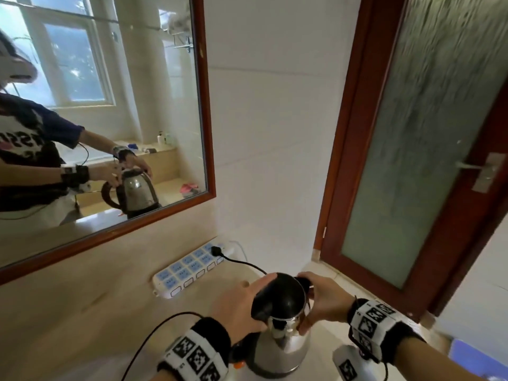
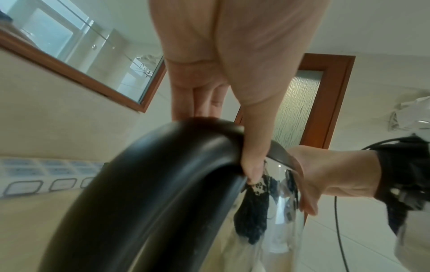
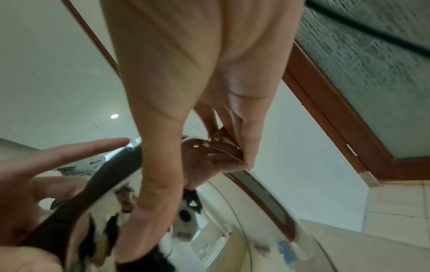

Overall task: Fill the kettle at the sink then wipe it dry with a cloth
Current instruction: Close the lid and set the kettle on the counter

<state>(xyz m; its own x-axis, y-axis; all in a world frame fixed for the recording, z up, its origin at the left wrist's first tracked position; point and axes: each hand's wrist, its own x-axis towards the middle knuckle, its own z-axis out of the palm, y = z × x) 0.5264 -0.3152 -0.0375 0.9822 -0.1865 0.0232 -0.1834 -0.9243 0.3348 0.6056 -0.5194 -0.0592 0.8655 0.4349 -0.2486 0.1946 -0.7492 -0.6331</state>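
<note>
A steel kettle [image 1: 280, 350] with a black lid [image 1: 286, 295] and black handle [image 2: 163, 184] stands upright on the beige counter [image 1: 82, 312]. My left hand [image 1: 242, 303] lies over the lid's left side, thumb [image 2: 253, 156] hooked round the top of the handle. From the right, my right hand [image 1: 321, 301] holds the spout and rim, thumb down on the steel wall. In the right wrist view the right hand [image 3: 186, 92] curls over the kettle's rim [image 3: 223, 147], and the left hand [image 3: 46, 165] straddles the handle [image 3: 76, 208]. No sink or tap is in view.
A white and blue power strip [image 1: 192, 270] lies against the wall behind the kettle, with a black plug [image 1: 217, 251] and cord in it. A wood-framed mirror [image 1: 104, 105] hangs at the left. A frosted-glass door [image 1: 426, 133] stands at the right.
</note>
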